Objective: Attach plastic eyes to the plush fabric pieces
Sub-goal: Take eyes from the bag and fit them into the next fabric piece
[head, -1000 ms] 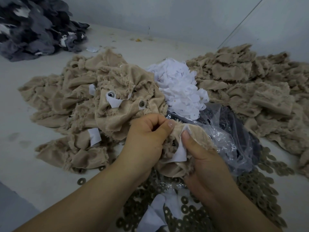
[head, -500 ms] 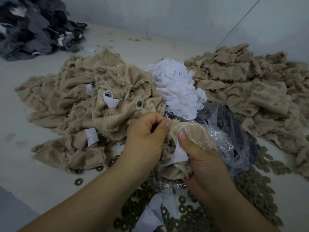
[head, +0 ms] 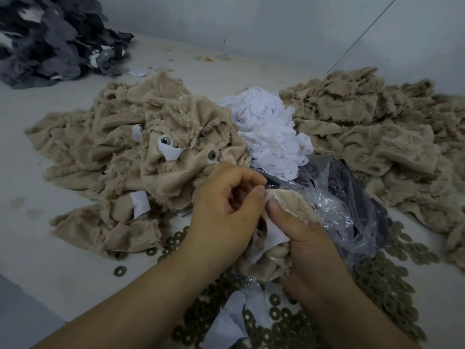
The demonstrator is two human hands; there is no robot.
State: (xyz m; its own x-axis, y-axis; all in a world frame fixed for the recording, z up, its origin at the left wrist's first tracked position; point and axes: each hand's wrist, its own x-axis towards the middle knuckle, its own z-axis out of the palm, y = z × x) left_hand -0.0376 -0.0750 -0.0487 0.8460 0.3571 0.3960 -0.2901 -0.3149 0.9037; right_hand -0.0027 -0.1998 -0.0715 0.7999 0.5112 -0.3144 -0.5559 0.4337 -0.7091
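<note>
Fingers of your left hand (head: 226, 210) and right hand (head: 302, 238) pinch the beige plush fabric piece (head: 284, 205) above the scattered round washers (head: 377, 278), probably seating an eye; next likely needs firm pressing.

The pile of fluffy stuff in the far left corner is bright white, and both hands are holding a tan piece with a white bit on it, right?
Not quite. The head view shows the pile in the far left corner is dark grey, not bright white. The rest holds: the left hand and right hand both grip a tan piece with a white patch.
</note>
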